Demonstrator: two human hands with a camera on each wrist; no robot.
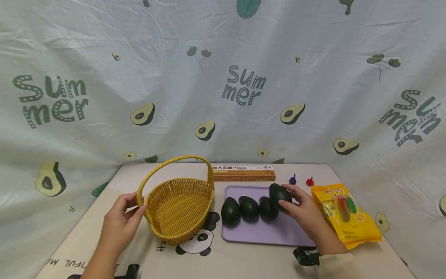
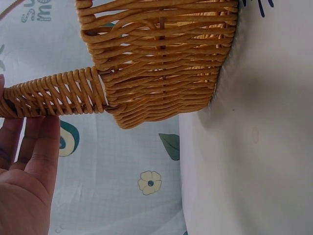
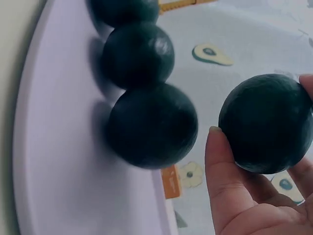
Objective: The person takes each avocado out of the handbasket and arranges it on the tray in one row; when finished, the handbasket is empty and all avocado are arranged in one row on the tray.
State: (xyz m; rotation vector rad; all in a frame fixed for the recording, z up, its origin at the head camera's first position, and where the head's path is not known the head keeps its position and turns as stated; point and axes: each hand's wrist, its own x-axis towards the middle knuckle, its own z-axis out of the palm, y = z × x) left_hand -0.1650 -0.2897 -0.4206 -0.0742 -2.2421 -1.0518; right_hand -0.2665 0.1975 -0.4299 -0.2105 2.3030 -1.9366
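Observation:
My left hand (image 1: 120, 223) grips the handle of a yellow wicker basket (image 1: 179, 209) near its left base. Nothing lies inside the basket. In the left wrist view, the fingers (image 2: 44, 152) touch the woven handle (image 2: 58, 93). My right hand (image 1: 306, 211) holds a dark green avocado (image 1: 277, 195) above a lilac tray (image 1: 271, 234). Thumb and fingers pinch its sides in the right wrist view, where the held avocado (image 3: 266, 125) is apart from the row. Three more avocados (image 1: 230, 211) lie side by side on the tray.
Behind the tray stands a pasta box (image 1: 244, 173). Two small wrapped candies, one purple (image 1: 292, 179) and one red (image 1: 310, 181), lie at the back right. A yellow candy bag (image 1: 345, 215) is right of my right forearm. A printed curtain (image 1: 174, 77) hangs behind the table.

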